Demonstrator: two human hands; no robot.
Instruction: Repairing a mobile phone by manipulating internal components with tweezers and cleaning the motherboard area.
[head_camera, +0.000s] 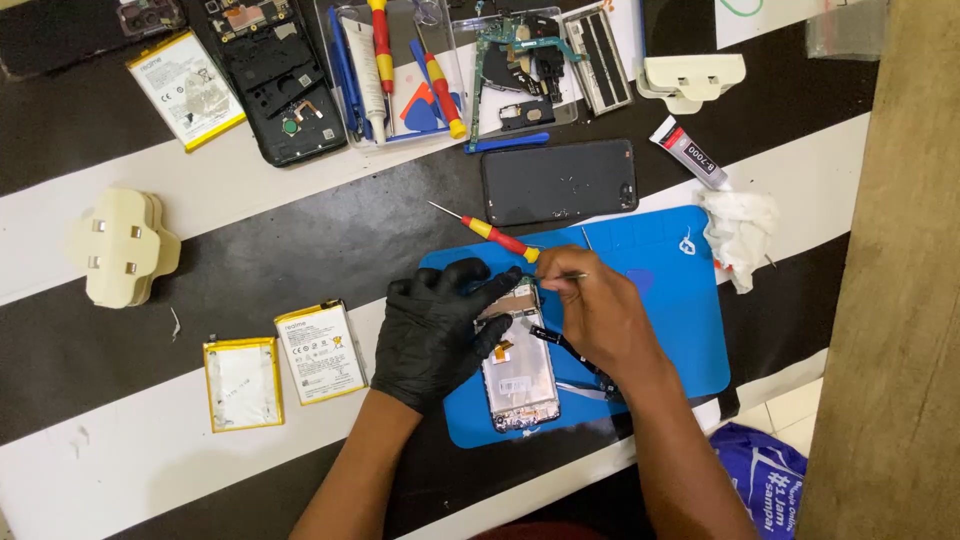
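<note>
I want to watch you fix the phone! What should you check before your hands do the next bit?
1. Phone frame lying flat on the blue mat: ok.
2. Left hand, in a black glove, pressing on the frame to steady it: ok.
3. Right hand gripping a thin metal tool at the frame's top end: ok, but its tip is hidden.
4. Red and yellow screwdriver close by, partly on the mat: ok.
5. Black back cover lying apart from the work, above the mat: ok.
6. Small screws or loose bits on the mat: cannot tell, too small to see.
</note>
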